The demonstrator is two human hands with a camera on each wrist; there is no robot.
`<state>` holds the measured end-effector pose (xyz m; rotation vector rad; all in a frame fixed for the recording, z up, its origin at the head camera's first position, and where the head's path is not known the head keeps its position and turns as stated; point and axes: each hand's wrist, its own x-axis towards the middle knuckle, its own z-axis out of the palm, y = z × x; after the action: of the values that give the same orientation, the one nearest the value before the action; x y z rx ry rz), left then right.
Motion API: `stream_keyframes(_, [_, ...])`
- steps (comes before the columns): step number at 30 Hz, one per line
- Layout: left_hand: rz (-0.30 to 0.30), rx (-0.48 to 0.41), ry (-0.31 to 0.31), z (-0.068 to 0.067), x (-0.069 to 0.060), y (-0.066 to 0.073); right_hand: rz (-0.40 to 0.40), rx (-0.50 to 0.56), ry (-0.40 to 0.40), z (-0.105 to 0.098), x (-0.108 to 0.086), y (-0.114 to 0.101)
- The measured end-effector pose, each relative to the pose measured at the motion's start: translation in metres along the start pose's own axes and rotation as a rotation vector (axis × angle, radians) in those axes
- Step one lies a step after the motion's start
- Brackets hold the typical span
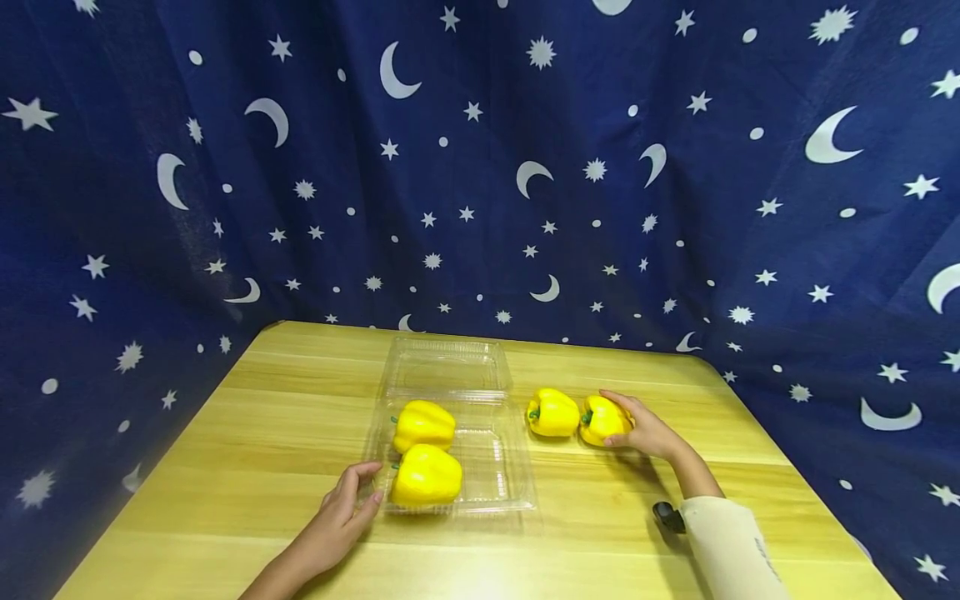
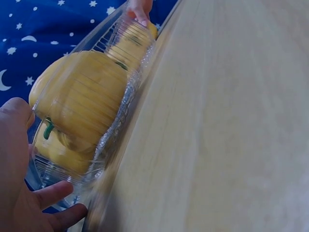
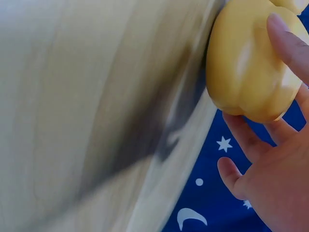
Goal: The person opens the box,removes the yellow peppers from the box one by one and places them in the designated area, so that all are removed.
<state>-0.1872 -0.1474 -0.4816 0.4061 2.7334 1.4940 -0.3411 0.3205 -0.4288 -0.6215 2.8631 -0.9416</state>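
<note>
Nearest me in the head view, at lower right, is a pale sleeve with a black object beside it that I cannot make out. Next comes the left hand, fingers and thumb spread, gripping nothing, by the near left corner of a clear plastic tray; whether its fingertips touch the plastic I cannot tell. On the tray's left side lie the front pepper and, right behind it, the rear pepper, both yellow, green stems pointing left. To the right of the tray, over the wooden table, the right hand holds the outer pepper, its thumb on the near flank and fingers round the other side. I judge the step in hand to be taking hold of this pepper, since I see no clear lift. The next move, as I read it, calls for a firm grip and a rise straight up, because the inner pepper sits just beside it, between it and the tray, and a leftward drag could knock it. Farther off, the clear lid lies folded back behind the tray, and beyond hangs a blue curtain of moons and stars
</note>
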Motion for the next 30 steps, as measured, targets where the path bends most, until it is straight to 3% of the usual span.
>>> stream_keyframes(9, [0.013,0.022,0.034,-0.001,-0.001,-0.001,0.025,0.046,-0.024,0.002,-0.001,-0.002])
stream_keyframes(17, [0.005,0.01,0.0,-0.003,0.002,0.0,0.044,-0.026,0.008,-0.004,-0.004,-0.013])
stream_keyframes(23, [0.0,0.008,0.01,-0.001,0.002,0.0,0.05,-0.096,0.05,-0.003,-0.007,-0.042])
stream_keyframes(30, [0.007,0.009,0.025,0.0,0.0,0.0,-0.053,-0.061,0.046,0.022,-0.001,-0.097])
